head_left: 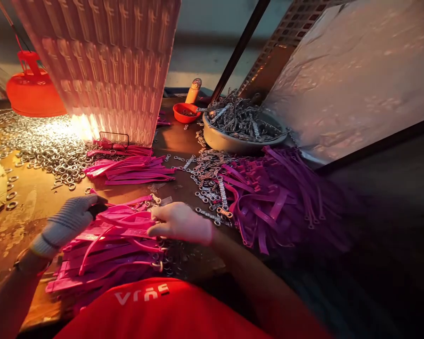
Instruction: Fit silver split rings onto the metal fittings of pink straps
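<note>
My left hand (69,219), in a pale knitted glove with dark fingertips, is closed on the end of a pink strap (127,203) at the upper edge of a heap. My right hand (183,222), in a white glove, is curled over the other end of the straps; its fingertips partly hide what they grip. Beneath both hands lies the heap of pink straps (106,256), many with metal rings at their right ends. One metal ring (156,198) shows just above my right fingertips.
Loose metal rings (56,155) spread under a red lamp (37,94). More pink straps (137,170) lie before a ribbed clear panel (109,70). Rightward are metal chain pieces (210,176), a purple strap pile (268,197) and a chain-filled basin (229,141). A small red bowl (185,115) stands behind.
</note>
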`<state>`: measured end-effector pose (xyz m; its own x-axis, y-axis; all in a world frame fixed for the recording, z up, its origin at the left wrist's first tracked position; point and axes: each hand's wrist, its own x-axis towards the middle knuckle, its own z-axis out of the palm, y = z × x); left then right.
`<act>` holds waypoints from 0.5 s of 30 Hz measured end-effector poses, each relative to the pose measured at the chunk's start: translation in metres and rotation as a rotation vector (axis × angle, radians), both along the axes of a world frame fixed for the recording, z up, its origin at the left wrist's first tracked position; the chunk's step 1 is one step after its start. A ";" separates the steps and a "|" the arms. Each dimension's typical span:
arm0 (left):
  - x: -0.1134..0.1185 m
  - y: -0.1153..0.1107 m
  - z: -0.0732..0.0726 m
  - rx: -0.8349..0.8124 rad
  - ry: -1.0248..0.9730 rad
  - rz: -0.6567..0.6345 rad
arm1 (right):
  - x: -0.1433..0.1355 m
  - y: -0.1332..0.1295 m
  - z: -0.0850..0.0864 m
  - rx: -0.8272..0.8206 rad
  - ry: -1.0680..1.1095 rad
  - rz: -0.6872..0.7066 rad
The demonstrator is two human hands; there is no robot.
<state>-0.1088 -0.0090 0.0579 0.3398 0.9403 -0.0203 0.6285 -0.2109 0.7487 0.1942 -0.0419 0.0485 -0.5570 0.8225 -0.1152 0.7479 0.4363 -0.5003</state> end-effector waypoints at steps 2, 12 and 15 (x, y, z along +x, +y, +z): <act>-0.007 -0.001 -0.003 -0.118 -0.200 0.173 | 0.035 0.023 -0.007 -0.082 0.158 -0.004; 0.056 -0.019 -0.006 -0.966 -1.011 0.124 | 0.109 0.140 -0.085 0.194 -0.389 -0.750; 0.058 -0.025 -0.011 -0.874 -0.980 0.136 | 0.111 0.144 -0.093 0.165 -0.379 -0.772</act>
